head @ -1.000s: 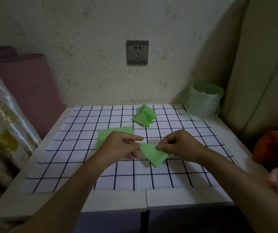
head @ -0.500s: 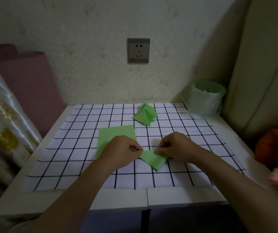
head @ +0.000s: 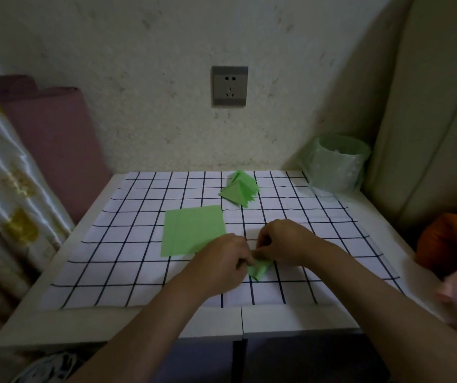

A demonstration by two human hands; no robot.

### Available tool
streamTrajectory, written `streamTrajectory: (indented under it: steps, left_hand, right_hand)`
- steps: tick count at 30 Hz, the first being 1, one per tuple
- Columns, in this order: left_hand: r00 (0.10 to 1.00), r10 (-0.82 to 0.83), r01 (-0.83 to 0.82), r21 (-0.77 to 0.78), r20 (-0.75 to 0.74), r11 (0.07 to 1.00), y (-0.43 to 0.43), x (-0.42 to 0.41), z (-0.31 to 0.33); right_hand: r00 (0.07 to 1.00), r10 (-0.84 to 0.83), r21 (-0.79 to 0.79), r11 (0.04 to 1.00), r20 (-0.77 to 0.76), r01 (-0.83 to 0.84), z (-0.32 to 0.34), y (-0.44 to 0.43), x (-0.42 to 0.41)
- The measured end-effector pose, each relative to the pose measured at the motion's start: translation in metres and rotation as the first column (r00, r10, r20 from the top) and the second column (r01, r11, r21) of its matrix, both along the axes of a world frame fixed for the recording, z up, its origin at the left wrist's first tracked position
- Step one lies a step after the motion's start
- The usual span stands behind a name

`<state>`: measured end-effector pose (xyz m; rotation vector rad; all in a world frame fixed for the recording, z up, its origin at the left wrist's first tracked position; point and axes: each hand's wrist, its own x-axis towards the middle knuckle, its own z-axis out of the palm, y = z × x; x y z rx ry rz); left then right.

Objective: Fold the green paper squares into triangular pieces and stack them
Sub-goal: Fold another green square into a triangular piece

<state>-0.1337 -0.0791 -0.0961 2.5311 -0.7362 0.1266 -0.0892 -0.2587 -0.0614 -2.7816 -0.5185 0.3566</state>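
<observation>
Lower centre of the frame, over the white desk (head: 291,319): left hand (head: 222,261) and right hand (head: 285,241), fingers curled, pinch the small green folded paper piece (head: 259,269), narrower than a second ago, so another fold is likely made. The stack of green triangular pieces (head: 239,192) waits at upper centre.

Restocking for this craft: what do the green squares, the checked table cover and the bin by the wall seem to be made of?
Green squares: thin matte paper; the folded piece and pile hold sharp creases. Checked cover: thin and matte, lying flat; cloth or paper, unclear which. Bin: pale, likely plastic, under a wrinkled translucent green plastic liner.
</observation>
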Motion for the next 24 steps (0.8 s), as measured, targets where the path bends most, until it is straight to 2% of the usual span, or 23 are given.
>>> streamTrajectory:
  steps: [3, 5, 10, 13, 19, 24]
  left_hand:
    - [0.999, 0.039, -0.038, -0.046, 0.027, 0.998, -0.005, -0.006, -0.001]
    - [0.998, 0.052, -0.050, -0.045, 0.037, 0.998, -0.008, -0.010, 0.000]
    - [0.995, 0.084, -0.082, -0.028, 0.060, 0.996, -0.011, -0.013, -0.002]
    - [0.992, 0.092, -0.091, -0.009, 0.091, 0.996, -0.012, -0.013, -0.003]
    - [0.984, 0.079, -0.079, -0.006, 0.158, 0.997, -0.012, -0.014, -0.008]
    - [0.990, 0.071, -0.067, -0.036, 0.122, 0.997, -0.008, -0.013, -0.010]
  right_hand:
    - [0.996, 0.003, -0.031, 1.000, 0.090, 0.000, 0.000, 0.001, -0.004]
    - [0.973, 0.026, -0.053, 0.999, 0.228, -0.015, -0.005, -0.001, -0.008]
    - [0.784, 0.207, -0.090, 0.977, 0.586, -0.192, -0.022, -0.014, -0.032]
    - [0.737, 0.295, -0.157, 0.955, 0.609, -0.252, -0.029, -0.018, -0.052]
    - [0.766, 0.289, -0.191, 0.957, 0.574, -0.218, -0.035, -0.027, -0.071]
    - [0.788, 0.291, -0.233, 0.953, 0.543, -0.192, -0.035, -0.032, -0.071]
